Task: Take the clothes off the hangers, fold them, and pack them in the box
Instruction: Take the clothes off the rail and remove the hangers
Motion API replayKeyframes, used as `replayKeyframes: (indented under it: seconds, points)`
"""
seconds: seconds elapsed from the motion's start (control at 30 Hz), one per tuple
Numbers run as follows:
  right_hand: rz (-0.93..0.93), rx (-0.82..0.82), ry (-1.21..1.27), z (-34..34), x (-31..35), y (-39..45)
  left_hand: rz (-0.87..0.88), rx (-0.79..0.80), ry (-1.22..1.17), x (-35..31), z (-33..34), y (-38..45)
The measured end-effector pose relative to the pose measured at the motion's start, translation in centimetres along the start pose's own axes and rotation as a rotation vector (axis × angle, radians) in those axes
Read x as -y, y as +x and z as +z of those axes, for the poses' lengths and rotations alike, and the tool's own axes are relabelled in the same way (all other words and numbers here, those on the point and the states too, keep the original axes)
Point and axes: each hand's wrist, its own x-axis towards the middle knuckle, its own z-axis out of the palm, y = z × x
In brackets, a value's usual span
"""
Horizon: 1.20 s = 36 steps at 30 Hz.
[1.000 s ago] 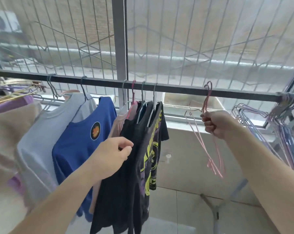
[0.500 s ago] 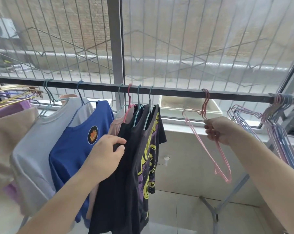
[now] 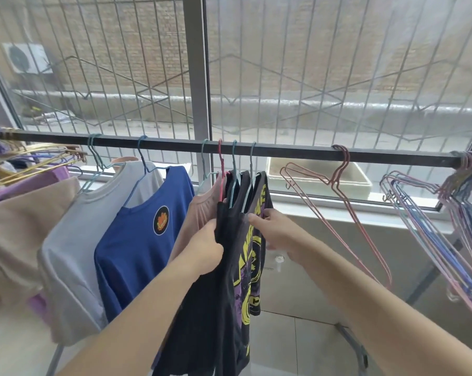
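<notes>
Centre frame: my left hand [image 3: 206, 246] grips the limp, light black printed T-shirt [image 3: 245, 256] hanging on the dark rail [image 3: 297, 153], right hand [image 3: 277, 234] pinching its shoulder, which I judge the best hold.

Two hands: left [image 3: 205, 246], right [image 3: 277, 234]. One rail [image 3: 297, 153]. One grey shirt [image 3: 75, 240], one blue shirt [image 3: 137, 248], one pink garment [image 3: 202, 210]; black shirts [image 3: 229, 280] overlap, number unclear. Bare pink hangers [image 3: 338, 185] bunched, uncountable
</notes>
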Motion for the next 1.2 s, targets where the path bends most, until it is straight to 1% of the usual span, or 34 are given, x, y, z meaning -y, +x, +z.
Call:
replayKeyframes:
  seconds: [0.03,0.1,0.17,0.27,0.3,0.33,0.37,0.43,0.47,0.5,0.53,0.57,0.7,0.87,0.93,1.0,1.13,1.2]
  points:
    - [0.025,0.028,0.061,1.2,0.2,1.1,0.028,0.042,-0.015,-0.5,0.6,-0.1]
    - [-0.005,0.003,0.176,2.6,0.8,3.4,0.105,0.104,-0.019,-1.5,1.7,-0.4]
    - [-0.01,-0.013,0.19,3.0,1.4,5.3,0.16,0.149,-0.004,-2.3,2.1,-0.5]
    - [0.001,-0.133,0.159,2.4,2.3,7.1,0.166,0.267,-0.024,-1.9,1.2,-0.4]
    - [-0.001,-0.15,0.173,2.0,2.7,7.2,0.178,0.288,-0.011,-1.4,0.8,-0.7]
    - [0.001,-0.131,0.221,1.7,3.0,7.2,0.203,0.245,0.009,-0.8,0.3,-1.1]
    - [0.011,-0.093,0.286,1.4,3.2,7.3,0.234,0.122,0.012,-0.2,-0.2,-1.4]
    - [0.056,-0.029,0.412,1.0,3.0,7.3,0.279,-0.238,0.002,1.4,-1.3,-1.9]
    - [0.074,-0.011,0.456,0.9,2.8,7.5,0.28,-0.384,0.011,2.2,-1.9,-2.0]
    - [0.079,-0.008,0.491,0.7,2.7,7.5,0.264,-0.475,0.035,3.0,-2.5,-2.1]
    - [0.078,-0.02,0.522,0.6,2.6,7.5,0.231,-0.505,0.066,3.8,-3.0,-2.1]
    - [0.071,-0.037,0.539,0.5,2.6,7.5,0.192,-0.492,0.096,4.5,-3.5,-2.2]
    - [-0.033,-0.084,0.554,0.0,3.4,5.9,0.036,-0.335,0.175,5.8,-3.8,-2.8]
    - [-0.205,-0.14,0.522,-1.5,4.9,2.5,-0.025,-0.222,0.199,5.9,-2.9,-3.0]
    - [-0.268,-0.166,0.482,-1.6,4.6,0.4,-0.04,-0.209,0.208,5.9,-2.5,-3.3]
    - [-0.295,-0.175,0.444,-1.6,3.4,-2.0,-0.032,-0.232,0.202,5.8,-2.1,-3.9]
    - [-0.26,-0.143,0.359,-1.4,-1.2,-6.1,0.06,-0.298,0.117,4.8,-1.0,-6.9]
    - [-0.207,-0.123,0.289,-1.0,-4.0,-7.6,0.07,-0.304,0.071,4.6,-0.1,-8.8]
